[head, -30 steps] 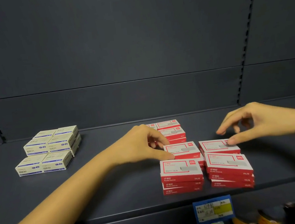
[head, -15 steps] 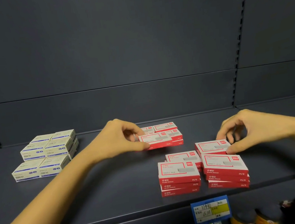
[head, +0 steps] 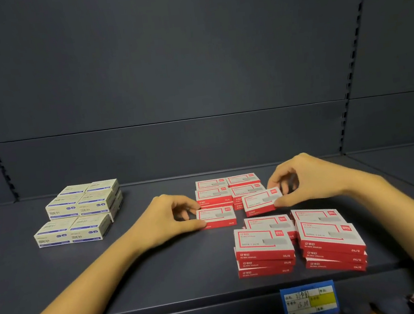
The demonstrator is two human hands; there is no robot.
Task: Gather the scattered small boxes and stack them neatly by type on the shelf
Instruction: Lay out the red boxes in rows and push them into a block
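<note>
My left hand (head: 168, 219) pinches the left end of a red and white staple box (head: 218, 217) that lies flat on the dark shelf (head: 163, 278). My right hand (head: 306, 179) grips another red box (head: 261, 201), tilted and raised just in front of the back group of red boxes (head: 227, 189). Two stacks of red boxes stand near the front edge, a left stack (head: 264, 249) and a right stack (head: 330, 241). More red boxes (head: 267, 221) lie behind those stacks.
Cream and blue boxes (head: 81, 209) sit stacked in a block at the shelf's left. A blue and yellow price tag (head: 310, 301) hangs on the front edge. Slotted uprights run up the dark back panel. Items on a lower shelf show at bottom right.
My left hand brought its red box down onto the shelf, left of the back group. My right hand lifted a red box from behind the right stack toward the back group.
</note>
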